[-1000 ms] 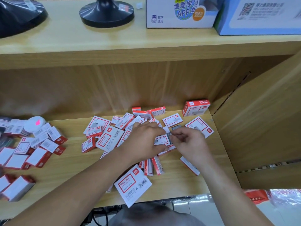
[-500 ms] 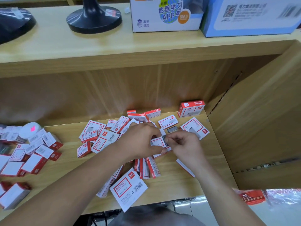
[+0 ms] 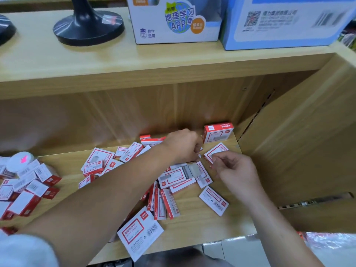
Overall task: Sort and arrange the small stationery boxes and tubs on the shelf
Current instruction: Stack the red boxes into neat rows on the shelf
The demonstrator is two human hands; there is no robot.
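The red and white small boxes [image 3: 174, 180] lie in a messy heap in the middle of the wooden shelf [image 3: 202, 224]. The left hand [image 3: 183, 145] is at the back of the heap, just beside a standing box [image 3: 217, 134] near the back wall. Its arm reaches across the heap. Its fingers are curled in, and I cannot tell if they hold anything.

The right hand [image 3: 237, 172] is at the right side of the heap, over a flat box [image 3: 216, 152]. Its thumb and first finger are pressed together at the tips, but what they pinch is too small to see. A grey block of staples [image 3: 189, 169] lies between the two hands.

More boxes [image 3: 28, 182] and a round white tub [image 3: 20, 160] sit well apart on the left.
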